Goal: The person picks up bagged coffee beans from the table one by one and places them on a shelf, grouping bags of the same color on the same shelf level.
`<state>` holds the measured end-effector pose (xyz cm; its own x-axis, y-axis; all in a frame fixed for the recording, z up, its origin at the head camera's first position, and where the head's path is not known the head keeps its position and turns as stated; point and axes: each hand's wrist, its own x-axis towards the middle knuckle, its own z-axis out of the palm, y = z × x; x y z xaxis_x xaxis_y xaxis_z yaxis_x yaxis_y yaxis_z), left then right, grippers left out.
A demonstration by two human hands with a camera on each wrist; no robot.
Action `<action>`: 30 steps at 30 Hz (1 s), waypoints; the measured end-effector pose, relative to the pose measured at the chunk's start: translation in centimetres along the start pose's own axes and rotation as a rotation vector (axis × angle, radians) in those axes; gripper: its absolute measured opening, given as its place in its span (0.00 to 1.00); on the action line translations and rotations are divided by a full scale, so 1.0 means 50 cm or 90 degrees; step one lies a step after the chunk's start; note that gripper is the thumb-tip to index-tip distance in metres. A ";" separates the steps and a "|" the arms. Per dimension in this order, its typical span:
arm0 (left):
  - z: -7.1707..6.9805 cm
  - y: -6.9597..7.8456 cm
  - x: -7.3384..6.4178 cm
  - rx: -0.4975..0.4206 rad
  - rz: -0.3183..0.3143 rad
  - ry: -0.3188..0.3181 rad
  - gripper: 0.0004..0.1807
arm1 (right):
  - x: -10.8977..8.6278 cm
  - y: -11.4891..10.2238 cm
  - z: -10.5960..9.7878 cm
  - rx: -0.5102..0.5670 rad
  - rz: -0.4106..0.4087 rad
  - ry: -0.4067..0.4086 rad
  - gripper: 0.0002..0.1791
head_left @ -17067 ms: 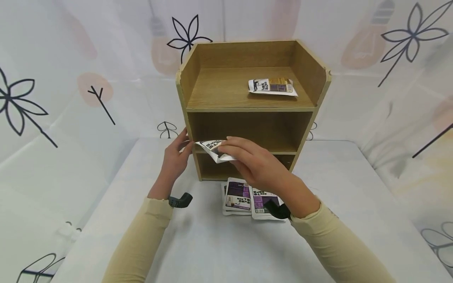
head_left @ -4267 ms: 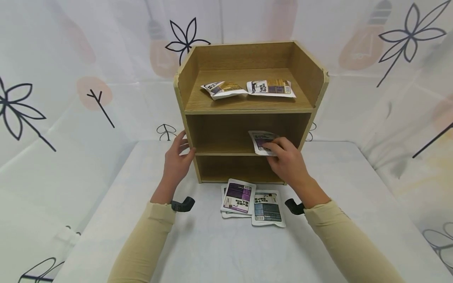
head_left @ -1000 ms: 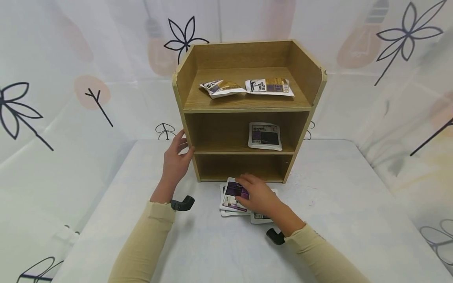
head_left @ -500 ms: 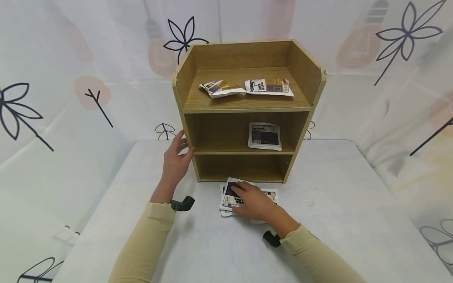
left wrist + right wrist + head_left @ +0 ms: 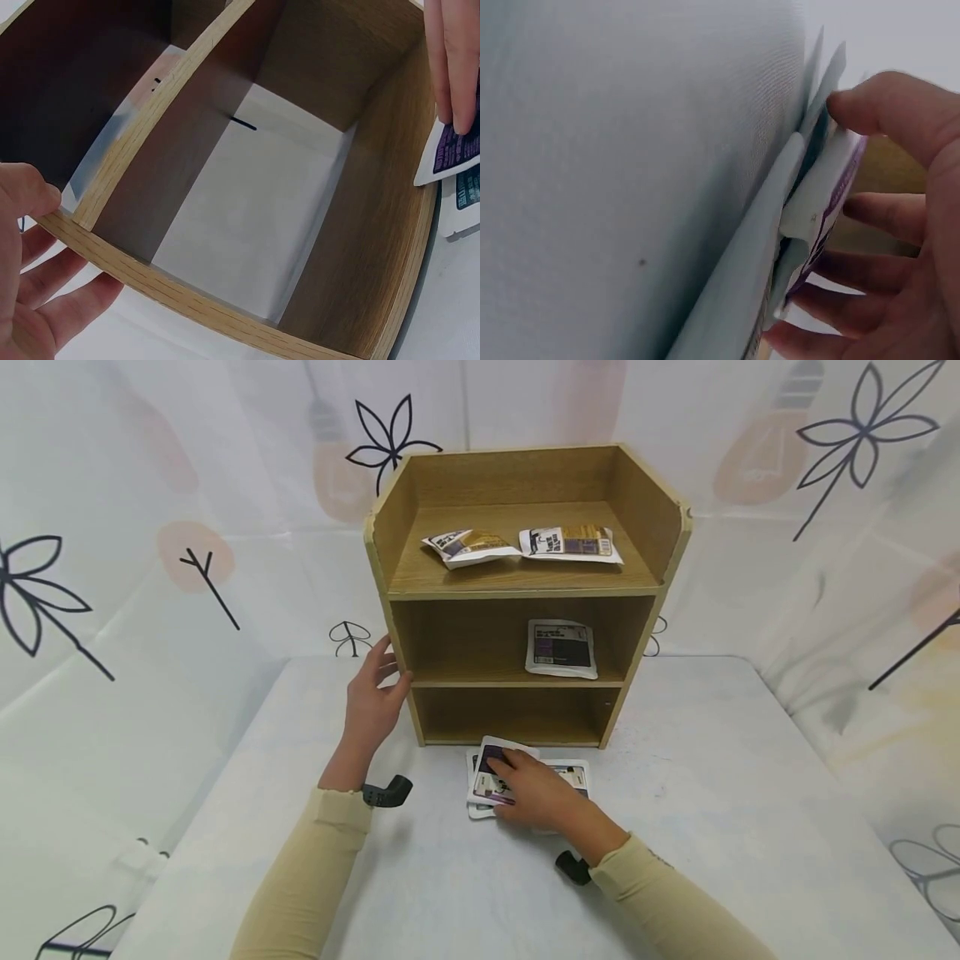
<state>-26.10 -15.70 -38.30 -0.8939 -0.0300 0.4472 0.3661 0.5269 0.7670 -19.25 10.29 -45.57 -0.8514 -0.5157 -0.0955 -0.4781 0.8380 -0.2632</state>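
Lowered from the middle tier of the wooden shelf [image 5: 525, 594], the right hand [image 5: 536, 793] is now at the worktop [image 5: 675, 760] just in front of the shelf's base. The dark-labelled pouch [image 5: 561, 648] it held earlier now sits inside the shelf's middle tier, toward the right side (whether it lies flat or leans back, I cannot tell). Thumb and fingers of the right hand are spread well apart and lightly bent; the fingers rest over the printed face of the purple pouch [image 5: 486, 787], with the thumb at its edge. That pouch lies on top of an under pouch [image 5: 480, 812] in front of the shelf, near the bottom tier. Beside these, also in front of the shelf, is a pale-labelled pouch [image 5: 572, 775], partly hidden by the right hand.

As before, the left hand [image 5: 372, 697] grips the left side panel of the shelf, thumb on the front edge and fingers behind the panel. On the shelf's top tier, a crumpled pouch [image 5: 471, 547] lies left of centre and a gold-and-white pouch [image 5: 570, 543] right of centre, their ends meeting
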 end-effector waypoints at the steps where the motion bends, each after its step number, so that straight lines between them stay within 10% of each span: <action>1: 0.000 0.000 0.000 0.001 -0.001 0.000 0.35 | 0.001 0.000 0.000 0.002 -0.002 -0.004 0.40; 30: 0.000 -0.001 -0.001 0.001 -0.010 0.000 0.35 | -0.016 0.037 -0.026 -0.022 -0.120 0.240 0.21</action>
<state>-26.08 -15.71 -38.38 -0.8996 -0.0386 0.4349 0.3511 0.5281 0.7732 -19.71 12.49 -44.73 -0.7647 -0.5640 0.3116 -0.6343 0.7440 -0.2100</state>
